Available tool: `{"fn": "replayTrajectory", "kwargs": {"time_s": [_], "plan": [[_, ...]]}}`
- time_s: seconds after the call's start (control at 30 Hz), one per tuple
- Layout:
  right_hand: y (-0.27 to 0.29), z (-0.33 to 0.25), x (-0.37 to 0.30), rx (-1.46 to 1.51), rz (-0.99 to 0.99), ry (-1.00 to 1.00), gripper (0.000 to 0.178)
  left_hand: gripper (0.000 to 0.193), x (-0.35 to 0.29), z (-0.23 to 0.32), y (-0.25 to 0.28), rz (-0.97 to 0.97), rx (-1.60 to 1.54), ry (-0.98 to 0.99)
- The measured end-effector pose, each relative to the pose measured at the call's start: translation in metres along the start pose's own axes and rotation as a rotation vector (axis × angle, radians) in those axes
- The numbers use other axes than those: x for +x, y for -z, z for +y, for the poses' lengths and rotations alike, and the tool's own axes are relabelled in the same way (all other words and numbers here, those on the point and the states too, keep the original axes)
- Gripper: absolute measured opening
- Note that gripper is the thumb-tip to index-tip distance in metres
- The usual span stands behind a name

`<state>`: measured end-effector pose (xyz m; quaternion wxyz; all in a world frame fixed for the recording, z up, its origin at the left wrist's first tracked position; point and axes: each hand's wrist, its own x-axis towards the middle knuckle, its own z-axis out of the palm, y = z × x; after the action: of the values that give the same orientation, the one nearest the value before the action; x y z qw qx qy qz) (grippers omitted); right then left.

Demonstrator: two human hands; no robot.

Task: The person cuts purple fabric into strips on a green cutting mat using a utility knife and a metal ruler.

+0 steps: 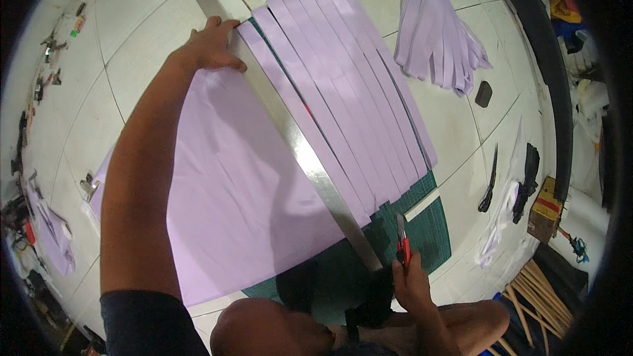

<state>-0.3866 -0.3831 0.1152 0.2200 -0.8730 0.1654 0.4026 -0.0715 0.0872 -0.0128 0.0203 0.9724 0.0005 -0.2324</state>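
Observation:
A large sheet of lilac fabric [231,191] lies on a dark green cutting mat [422,224] on the tiled floor. A long metal ruler [290,132] runs diagonally across the fabric. My left hand [211,46] presses down on the ruler's far part. My right hand [412,283] grips a red utility knife [402,244], its blade at the ruler's near end on the mat. To the right of the ruler lie several cut lilac strips [356,92], side by side.
A pile of cut lilac strips [438,26] lies at the back right. Black scissors [489,181], a small dark block [483,94] and a cardboard box [544,214] sit on the right. Tools and scraps [39,224] line the left edge. My knees are at the bottom.

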Motion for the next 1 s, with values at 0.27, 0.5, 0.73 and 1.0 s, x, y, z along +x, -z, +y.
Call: {"fn": "replayTrajectory", "kwargs": {"time_s": [0.27,0.5,0.73,1.0], "plan": [[-0.008,-0.002,-0.009,0.117,-0.064,-0.019,0.036,0.051,0.014,0.02,-0.013,0.34,-0.084,0.14],[-0.024,0.021,-0.008,0.117,-0.028,0.053,0.029,0.035,0.025,0.017,-0.011,0.475,-0.485,0.042],[-0.027,0.025,-0.009,0.152,-0.03,0.068,0.028,0.035,0.034,0.021,-0.024,0.609,-0.75,0.141],[-0.032,0.029,-0.005,0.147,-0.053,0.003,0.033,0.039,0.035,0.024,-0.032,0.63,-0.685,0.18]]}}
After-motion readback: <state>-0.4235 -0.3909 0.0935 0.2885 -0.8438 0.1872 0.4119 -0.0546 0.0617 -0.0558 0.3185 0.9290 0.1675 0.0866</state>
